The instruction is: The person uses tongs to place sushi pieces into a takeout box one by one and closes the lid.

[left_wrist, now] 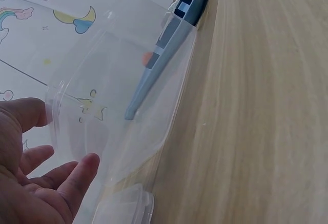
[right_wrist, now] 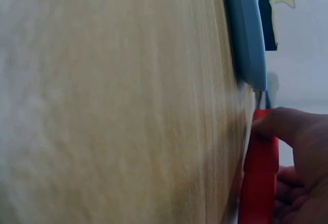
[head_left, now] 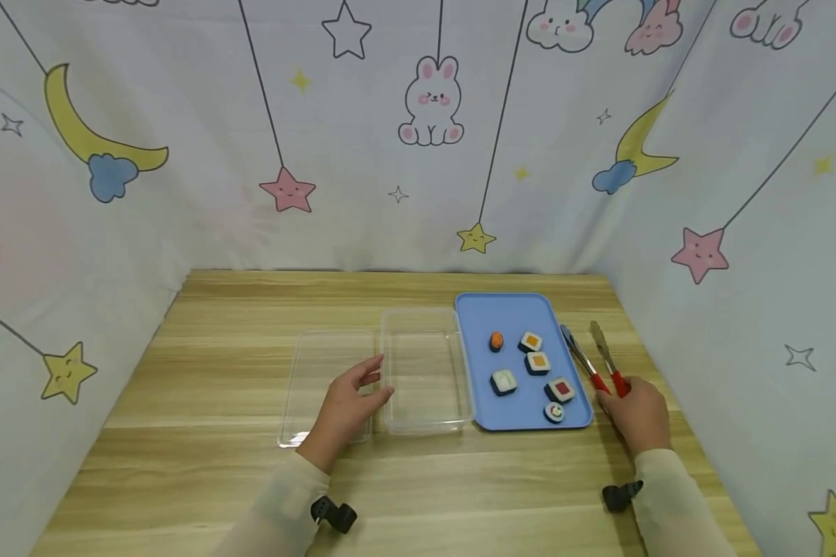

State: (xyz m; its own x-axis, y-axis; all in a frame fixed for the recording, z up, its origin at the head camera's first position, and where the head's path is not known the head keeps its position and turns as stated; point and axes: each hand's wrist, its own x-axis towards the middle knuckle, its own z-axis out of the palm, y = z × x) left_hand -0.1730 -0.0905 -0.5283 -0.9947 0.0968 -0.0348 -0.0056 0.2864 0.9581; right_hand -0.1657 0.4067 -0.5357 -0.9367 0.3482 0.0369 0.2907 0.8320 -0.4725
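Observation:
My left hand (head_left: 348, 404) is at the left side of a clear plastic container (head_left: 425, 427), fingers spread and relaxed. In the left wrist view a digit of the left hand (left_wrist: 51, 167) meets the container's rim (left_wrist: 54, 101). My right hand (head_left: 637, 414) holds a pair of metal tongs (head_left: 585, 360) by their red handles, arms spread apart. Up close, the right hand (right_wrist: 302, 162) has its thumb on a red handle (right_wrist: 260, 178). Several sushi pieces, among them an orange-topped one (head_left: 496, 341) and a round roll (head_left: 554, 412), lie on the blue tray (head_left: 477, 309).
A flat clear lid (head_left: 320, 363) lies on the wooden table (head_left: 209, 371), left of the container and partly behind my left hand. The tray stands between the container and the tongs. A patterned white curtain (head_left: 362, 139) encloses the table's back and sides.

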